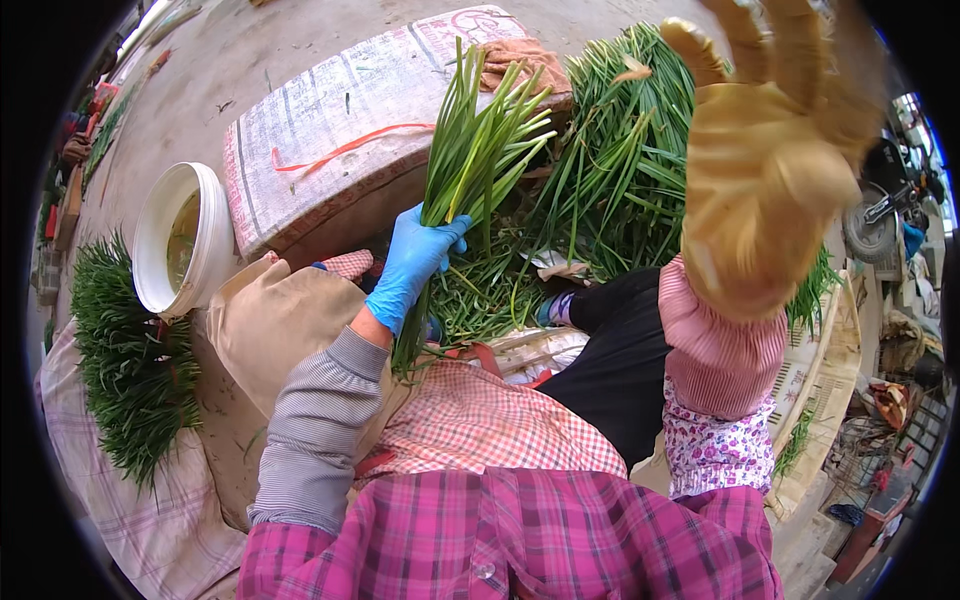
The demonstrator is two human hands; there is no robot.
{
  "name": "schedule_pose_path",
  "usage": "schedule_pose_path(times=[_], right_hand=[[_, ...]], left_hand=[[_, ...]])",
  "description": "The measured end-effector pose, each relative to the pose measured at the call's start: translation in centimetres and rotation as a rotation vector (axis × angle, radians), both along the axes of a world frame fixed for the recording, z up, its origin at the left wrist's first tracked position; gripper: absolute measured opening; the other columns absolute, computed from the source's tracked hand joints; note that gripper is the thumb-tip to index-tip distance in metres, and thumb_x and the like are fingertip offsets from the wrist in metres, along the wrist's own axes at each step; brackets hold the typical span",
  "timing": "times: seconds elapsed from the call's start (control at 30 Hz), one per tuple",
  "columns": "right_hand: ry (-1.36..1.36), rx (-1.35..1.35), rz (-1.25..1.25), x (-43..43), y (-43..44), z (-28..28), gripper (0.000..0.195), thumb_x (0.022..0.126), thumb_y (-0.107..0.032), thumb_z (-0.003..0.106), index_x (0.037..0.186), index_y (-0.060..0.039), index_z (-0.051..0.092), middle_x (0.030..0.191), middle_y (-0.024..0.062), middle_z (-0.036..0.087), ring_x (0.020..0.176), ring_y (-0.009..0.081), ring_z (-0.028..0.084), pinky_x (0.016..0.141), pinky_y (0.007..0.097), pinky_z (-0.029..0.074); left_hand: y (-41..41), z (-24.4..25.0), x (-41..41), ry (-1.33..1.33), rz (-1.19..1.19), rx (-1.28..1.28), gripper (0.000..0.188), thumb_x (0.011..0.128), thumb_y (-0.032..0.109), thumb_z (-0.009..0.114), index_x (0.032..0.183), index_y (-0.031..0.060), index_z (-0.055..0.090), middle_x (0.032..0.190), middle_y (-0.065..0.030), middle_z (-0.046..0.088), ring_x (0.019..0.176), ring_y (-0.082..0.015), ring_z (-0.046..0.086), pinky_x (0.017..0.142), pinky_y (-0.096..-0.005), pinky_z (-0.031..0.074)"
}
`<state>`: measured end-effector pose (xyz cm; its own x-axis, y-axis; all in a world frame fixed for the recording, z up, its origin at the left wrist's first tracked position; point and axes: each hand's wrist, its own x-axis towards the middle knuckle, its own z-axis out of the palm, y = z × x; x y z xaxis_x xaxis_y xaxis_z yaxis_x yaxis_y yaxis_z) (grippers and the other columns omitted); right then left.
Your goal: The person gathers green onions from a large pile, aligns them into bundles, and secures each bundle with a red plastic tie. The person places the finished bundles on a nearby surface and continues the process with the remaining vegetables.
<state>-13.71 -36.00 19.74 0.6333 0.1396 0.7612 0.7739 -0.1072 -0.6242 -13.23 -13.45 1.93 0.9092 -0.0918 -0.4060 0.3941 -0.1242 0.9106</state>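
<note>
My left hand [420, 251], in a thin blue glove, grips a bunch of garlic chives [476, 154] with the pale cut ends pointing up and to the right. Leaf tips stick out below the fist. On the right, my right hand [772, 172] is raised close to the camera in a yellowish-brown work glove, slightly blurred, fingers spread and nothing in it. Behind that glove lies a large heap of chives [622, 150], partly hidden. Loose chive trimmings [487, 300] cover the ground between my legs.
A low block covered with a woven sack [337, 105] bears a red strip [352, 146] and a brown cloth [525, 64]. To the left are a white bucket [217, 240] with some liquid and tied chive bundles [127, 360] on a plaid cloth [157, 525]. A wheeled vehicle [874, 225] stands far right.
</note>
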Motion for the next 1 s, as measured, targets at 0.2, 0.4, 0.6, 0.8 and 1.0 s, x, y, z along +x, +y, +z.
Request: schedule_pose_path(times=[0.2,0.4,0.6,0.8,1.0], right_hand=[[0.043,-0.177,0.038,-2.9,1.0,1.5,0.040,0.081,-0.020,0.070,0.118,-0.0068,0.058,0.117,0.0117,0.061,0.113,0.0246,0.054,0.098,0.0369,0.043],[0.111,-0.130,0.017,-3.8,1.3,0.8,0.038,0.080,-0.019,0.070,0.115,-0.0079,0.060,0.115,0.0094,0.062,0.111,0.0242,0.055,0.097,0.0366,0.043],[0.136,-0.107,0.034,-4.7,1.9,1.1,0.035,0.079,-0.018,0.071,0.112,-0.0090,0.062,0.113,0.0071,0.063,0.109,0.0237,0.056,0.097,0.0362,0.042],[0.049,-0.124,0.012,-6.1,1.8,3.7,0.032,0.078,-0.017,0.072,0.109,-0.0101,0.064,0.111,0.0048,0.064,0.108,0.0232,0.057,0.096,0.0358,0.042],[-0.200,-0.117,-0.135,-3.6,1.8,6.1,0.030,0.077,-0.016,0.072,0.106,-0.0112,0.066,0.109,0.0025,0.066,0.106,0.0228,0.057,0.096,0.0354,0.042]], left_hand=[[-0.2,0.3,-0.7,-0.014,-0.018,0.002,0.014,0.084,0.016,0.066,0.088,0.0037,0.061,0.061,-0.0029,0.060,0.038,-0.0065,0.043,0.036,-0.0209,0.033],[-0.2,0.0,-0.5,-0.067,-0.064,0.013,0.017,0.084,0.014,0.066,0.095,0.0027,0.062,0.061,-0.0035,0.061,0.044,-0.0077,0.051,0.038,-0.0225,0.038],[0.2,0.2,-1.4,-0.053,-0.096,-0.020,0.018,0.083,0.014,0.067,0.097,0.0029,0.062,0.061,-0.0034,0.061,0.045,-0.0076,0.051,0.039,-0.0223,0.037],[-0.8,0.1,-1.3,-0.049,-0.178,-0.065,0.016,0.083,0.017,0.067,0.091,0.0034,0.062,0.061,-0.0032,0.061,0.040,-0.0074,0.046,0.038,-0.0224,0.036],[0.6,1.4,-1.5,-0.056,-0.202,-0.138,0.013,0.082,0.015,0.067,0.085,0.0030,0.062,0.063,-0.0031,0.061,0.042,-0.0061,0.045,0.038,-0.0208,0.034]])
